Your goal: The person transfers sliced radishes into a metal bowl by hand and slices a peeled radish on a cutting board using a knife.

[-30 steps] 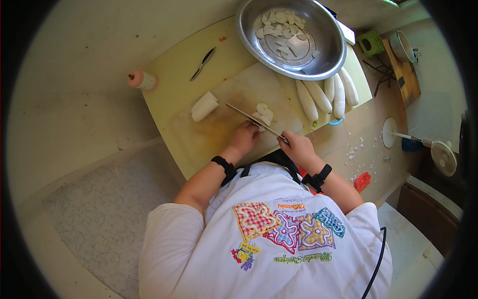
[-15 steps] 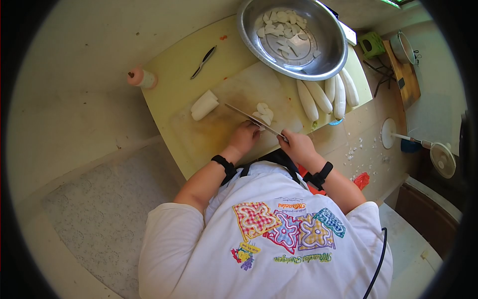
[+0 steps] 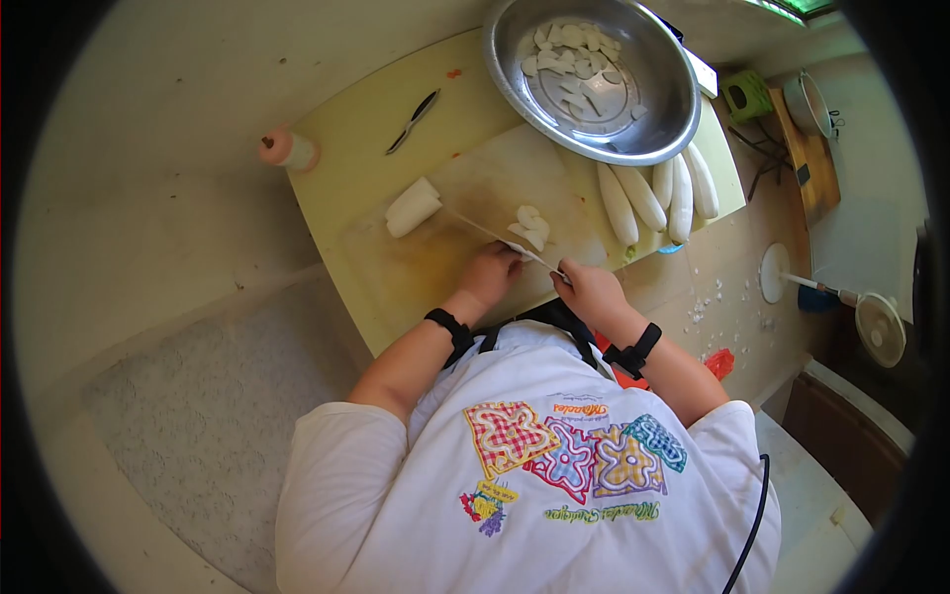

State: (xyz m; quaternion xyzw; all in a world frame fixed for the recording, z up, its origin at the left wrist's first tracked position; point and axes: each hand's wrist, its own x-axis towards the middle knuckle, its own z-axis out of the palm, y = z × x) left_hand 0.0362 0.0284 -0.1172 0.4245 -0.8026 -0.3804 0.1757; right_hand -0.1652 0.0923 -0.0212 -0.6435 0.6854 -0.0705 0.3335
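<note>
My right hand [image 3: 594,295] is wrapped round the handle of a kitchen knife [image 3: 478,224]. Its thin blade points up and left over the cutting board [image 3: 396,267], seen nearly edge-on. My left hand [image 3: 492,275] is closed beside the blade, fingers bent on a small white radish piece [image 3: 522,253], mostly hidden by the fingers. Just beyond the blade lie several cut radish slices [image 3: 529,228]. Two thick lengths of white radish [image 3: 413,207] rest together on the board, left of the knife tip.
A steel basin [image 3: 515,99] holding radish slices stands at the back of the table. Several whole peeled radishes [image 3: 618,205] lie beside it at right. A peeler [image 3: 413,122] and a pink-and-white bottle [image 3: 289,149] are at left. A fan [image 3: 880,330] stands on the floor.
The knife blade has turned from showing its dark flat side to nearly edge-on. Both hands stay in almost the same place. The whole view has shifted slightly.
</note>
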